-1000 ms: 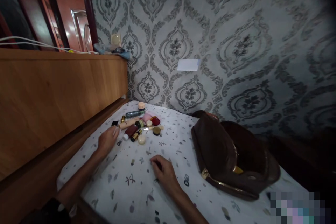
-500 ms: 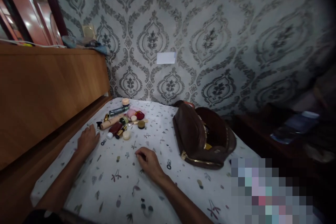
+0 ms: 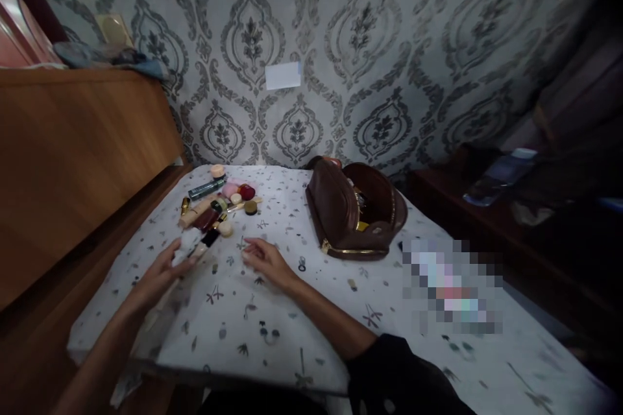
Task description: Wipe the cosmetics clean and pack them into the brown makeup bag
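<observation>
We found the left hand (image 3: 163, 272) at the near edge of the cluster, thumb and fingers closed on a pale bottle with a black cap (image 3: 209, 238) and a crumpled white piece (image 3: 187, 243), perhaps a tissue. We saw the right hand (image 3: 267, 261) just to the right, fingers parted and half curled, with nothing visible in them. We judged the handling only partly done: one bottle was up off the patterned cloth (image 3: 233, 337), while the dark red bottle (image 3: 205, 219), green tube (image 3: 206, 190) and red item (image 3: 246, 192) lay untouched farther off. To the right, we noted the brown bag (image 3: 333, 204) unzipped, something yellow (image 3: 363, 227) inside.
</observation>
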A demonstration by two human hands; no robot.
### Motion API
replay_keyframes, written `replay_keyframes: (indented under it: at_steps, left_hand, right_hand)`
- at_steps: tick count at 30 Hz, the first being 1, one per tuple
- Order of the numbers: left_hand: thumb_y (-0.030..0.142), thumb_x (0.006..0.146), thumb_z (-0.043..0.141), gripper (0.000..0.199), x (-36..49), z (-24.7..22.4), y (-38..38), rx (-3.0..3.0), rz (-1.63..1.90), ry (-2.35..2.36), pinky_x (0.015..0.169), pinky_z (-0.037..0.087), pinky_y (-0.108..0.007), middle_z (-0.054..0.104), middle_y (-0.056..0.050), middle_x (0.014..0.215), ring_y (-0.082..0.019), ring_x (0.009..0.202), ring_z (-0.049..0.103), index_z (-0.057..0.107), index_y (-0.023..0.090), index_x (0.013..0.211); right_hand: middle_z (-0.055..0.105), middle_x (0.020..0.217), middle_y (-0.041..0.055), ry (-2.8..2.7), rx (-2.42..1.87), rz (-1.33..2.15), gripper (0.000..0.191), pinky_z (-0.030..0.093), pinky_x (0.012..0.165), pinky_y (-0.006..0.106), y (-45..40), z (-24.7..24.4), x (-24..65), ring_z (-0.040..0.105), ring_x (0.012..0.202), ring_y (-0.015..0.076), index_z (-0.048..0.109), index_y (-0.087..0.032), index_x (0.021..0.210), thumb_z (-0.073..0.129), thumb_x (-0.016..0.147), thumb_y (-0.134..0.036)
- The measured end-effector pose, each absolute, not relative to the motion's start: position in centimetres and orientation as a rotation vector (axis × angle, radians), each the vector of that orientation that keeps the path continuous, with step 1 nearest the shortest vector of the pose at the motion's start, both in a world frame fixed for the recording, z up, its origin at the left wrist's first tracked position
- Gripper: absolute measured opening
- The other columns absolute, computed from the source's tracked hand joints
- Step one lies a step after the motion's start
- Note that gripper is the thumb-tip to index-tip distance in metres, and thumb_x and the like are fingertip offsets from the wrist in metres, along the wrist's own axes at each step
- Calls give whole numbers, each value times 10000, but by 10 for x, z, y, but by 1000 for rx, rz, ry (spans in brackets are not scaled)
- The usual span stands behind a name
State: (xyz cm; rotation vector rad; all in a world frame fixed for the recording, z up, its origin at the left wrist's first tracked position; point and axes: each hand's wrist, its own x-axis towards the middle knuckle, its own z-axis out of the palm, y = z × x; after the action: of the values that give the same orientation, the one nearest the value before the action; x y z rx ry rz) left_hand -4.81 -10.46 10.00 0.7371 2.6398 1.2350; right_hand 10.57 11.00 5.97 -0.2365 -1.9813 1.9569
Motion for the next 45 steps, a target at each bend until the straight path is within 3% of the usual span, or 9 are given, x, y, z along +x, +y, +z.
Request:
replay_keyframes:
  at_steps: [5, 8, 12, 18, 26, 31, 34, 40, 45]
  left_hand:
    - [511, 773, 601, 636, -2, 105, -50, 1267, 1311, 2107, 1014, 426, -383, 568, -92, 1323, -294, 1241, 491, 486, 169, 1297]
    - [459, 817, 574, 514, 22, 97, -33, 1349, 1280, 2084, 891, 470, -333, 632, -74, 1146, -251, 1076, 570, 480, 162, 1226]
    - [466, 867, 515, 352, 42, 94, -22, 1331, 1223, 2113, 709, 460, -270, 618, -19, 902, -179, 819, 576, 512, 169, 1056]
    - [516, 896, 465, 384, 27, 98, 1, 1220, 1392, 2233, 778, 461, -288, 595, -26, 874, -179, 843, 560, 547, 164, 1027]
    - [541, 839, 579, 407, 24, 74, 28, 1116, 1494, 1706, 459, 392, -208, 518, 64, 609, -102, 486, 486, 495, 186, 1019]
    - [523, 850, 567, 361, 13, 68, 30, 1118, 1583, 1951, 598, 443, -236, 508, 36, 648, -133, 637, 511, 558, 169, 921]
    - [472, 912, 476, 310, 12, 68, 26, 1322, 1533, 2147, 732, 469, -285, 525, -1, 769, -166, 774, 529, 573, 178, 922]
    - [372, 958, 397, 405, 19, 66, 19, 1848, 1216, 2421, 924, 443, -380, 479, -102, 1167, -232, 1080, 490, 512, 184, 1297]
    - [303, 956, 420, 401, 27, 68, 13, 2219, 1110, 2343, 909, 457, -409, 464, -139, 1218, -267, 1121, 468, 536, 187, 1323]
  right_hand:
    - [649, 909, 32, -1604, -211, 2322, 527, 468, 526, 213, 110, 60, 113, 659, 715, 150, 613, -180, 1095, 738, 695, -499]
    - [665, 804, 9, -1422, -309, 2327, 461, 472, 565, 214, 113, 57, 120, 631, 681, 133, 645, -164, 938, 798, 630, -471]
    - [687, 802, 14, -1200, -400, 2395, 483, 501, 689, 253, 118, 57, 128, 644, 743, 149, 637, -172, 920, 811, 614, -502]
    - [645, 667, -1, -1086, -564, 2645, 398, 505, 548, 248, 119, 65, 133, 596, 576, 126, 596, -171, 857, 649, 806, -562]
    - [639, 604, 30, -1126, -643, 2721, 408, 481, 443, 211, 118, 61, 133, 583, 494, 120, 608, -133, 849, 533, 906, -530]
    - [643, 603, 42, -1041, -679, 2835, 416, 492, 457, 205, 118, 62, 130, 599, 503, 120, 622, -121, 847, 378, 999, -422]
    - [645, 614, 45, -969, -649, 2866, 423, 488, 459, 200, 119, 60, 129, 595, 510, 115, 634, -113, 810, 441, 972, -453]
    - [658, 645, 23, -746, -591, 2862, 320, 469, 440, 207, 119, 56, 128, 597, 540, 124, 640, -138, 851, 539, 931, -431]
    - [666, 655, -3, -559, -560, 2843, 206, 484, 504, 208, 121, 60, 127, 587, 541, 110, 631, -153, 834, 567, 920, -329]
